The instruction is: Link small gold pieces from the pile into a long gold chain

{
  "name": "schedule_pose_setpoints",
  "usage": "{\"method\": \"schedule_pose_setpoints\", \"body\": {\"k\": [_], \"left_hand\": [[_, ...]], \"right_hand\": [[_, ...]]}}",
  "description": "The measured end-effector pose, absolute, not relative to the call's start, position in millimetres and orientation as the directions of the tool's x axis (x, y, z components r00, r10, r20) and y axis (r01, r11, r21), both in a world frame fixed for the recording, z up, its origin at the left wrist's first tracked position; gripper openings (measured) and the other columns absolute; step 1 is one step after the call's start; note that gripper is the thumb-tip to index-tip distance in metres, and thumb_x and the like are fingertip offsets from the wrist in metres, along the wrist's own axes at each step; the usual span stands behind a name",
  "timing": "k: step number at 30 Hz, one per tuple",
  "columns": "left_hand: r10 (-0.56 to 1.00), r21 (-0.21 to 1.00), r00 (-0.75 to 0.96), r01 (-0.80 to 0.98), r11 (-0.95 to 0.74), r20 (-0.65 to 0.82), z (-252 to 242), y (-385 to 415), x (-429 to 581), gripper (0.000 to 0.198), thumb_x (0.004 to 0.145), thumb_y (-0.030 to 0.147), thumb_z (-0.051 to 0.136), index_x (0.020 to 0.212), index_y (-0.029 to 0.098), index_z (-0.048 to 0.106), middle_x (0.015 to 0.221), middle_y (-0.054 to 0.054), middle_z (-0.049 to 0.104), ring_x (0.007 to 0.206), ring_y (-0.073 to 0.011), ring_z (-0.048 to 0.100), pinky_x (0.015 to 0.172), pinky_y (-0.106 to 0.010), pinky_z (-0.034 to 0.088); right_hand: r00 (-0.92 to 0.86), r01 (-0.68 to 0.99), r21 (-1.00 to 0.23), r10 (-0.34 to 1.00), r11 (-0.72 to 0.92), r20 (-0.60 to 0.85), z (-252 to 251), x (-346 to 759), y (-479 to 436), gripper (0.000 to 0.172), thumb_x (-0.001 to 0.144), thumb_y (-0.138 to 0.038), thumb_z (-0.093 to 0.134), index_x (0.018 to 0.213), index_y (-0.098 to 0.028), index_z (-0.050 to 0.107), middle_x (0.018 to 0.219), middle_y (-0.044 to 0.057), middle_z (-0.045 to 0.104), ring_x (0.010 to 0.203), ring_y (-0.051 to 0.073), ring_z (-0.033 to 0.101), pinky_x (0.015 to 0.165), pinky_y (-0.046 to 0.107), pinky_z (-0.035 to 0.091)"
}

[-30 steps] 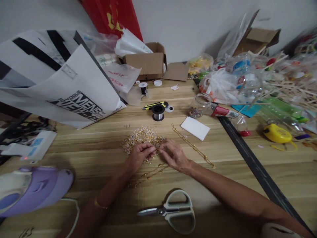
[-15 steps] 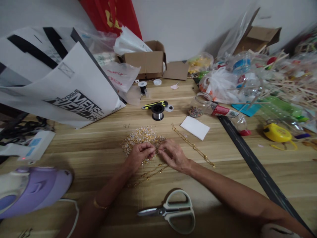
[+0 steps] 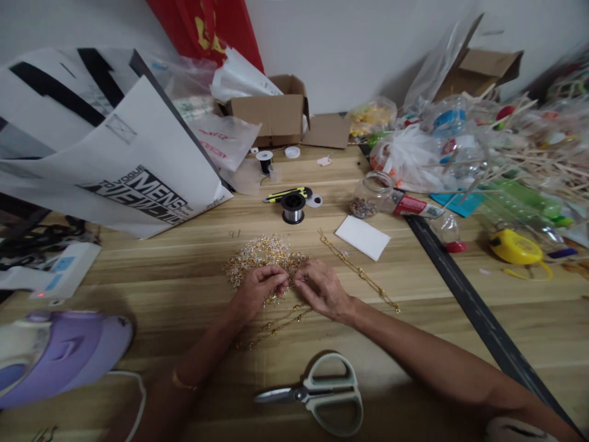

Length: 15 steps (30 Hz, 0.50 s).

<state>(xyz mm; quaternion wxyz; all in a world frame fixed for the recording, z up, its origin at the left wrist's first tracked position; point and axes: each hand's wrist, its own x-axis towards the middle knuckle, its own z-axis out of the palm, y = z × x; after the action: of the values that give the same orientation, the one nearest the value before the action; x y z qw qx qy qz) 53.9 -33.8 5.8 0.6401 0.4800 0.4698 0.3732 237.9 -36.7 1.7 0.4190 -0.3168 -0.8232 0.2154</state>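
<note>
My left hand and my right hand meet fingertip to fingertip at the near edge of a pile of small gold and white beaded pieces on the wooden table. Both hands are pinched shut on a tiny piece between them, too small to name. A gold chain trails from under the hands toward me. Another gold chain runs diagonally to the right of my right hand. Scissors with pale handles lie closed in front of my arms.
A spool of silver wire, a yellow-black utility knife, a white card and a bead jar lie beyond the pile. A large white bag stands at left, a purple device at near left, cluttered bags and sticks at right.
</note>
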Motion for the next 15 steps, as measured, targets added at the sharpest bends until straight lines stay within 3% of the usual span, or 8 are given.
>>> {"method": "schedule_pose_setpoints", "body": {"k": [15], "left_hand": [[0.923, 0.967, 0.298, -0.004, 0.255, -0.242, 8.1, -34.1, 52.6, 0.02, 0.073, 0.032, 0.067, 0.069, 0.013, 0.064, 0.059, 0.001, 0.059, 0.052, -0.0077, 0.049, 0.053, -0.021, 0.041]], "right_hand": [[-0.454, 0.343, -0.618, 0.701, 0.708, 0.551, 1.6, 237.3, -36.8, 0.008, 0.09, -0.018, 0.045, 0.085, -0.019, 0.051, 0.077, 0.005, 0.058, 0.073, 0.018, 0.051, 0.069, 0.031, 0.041]]}}
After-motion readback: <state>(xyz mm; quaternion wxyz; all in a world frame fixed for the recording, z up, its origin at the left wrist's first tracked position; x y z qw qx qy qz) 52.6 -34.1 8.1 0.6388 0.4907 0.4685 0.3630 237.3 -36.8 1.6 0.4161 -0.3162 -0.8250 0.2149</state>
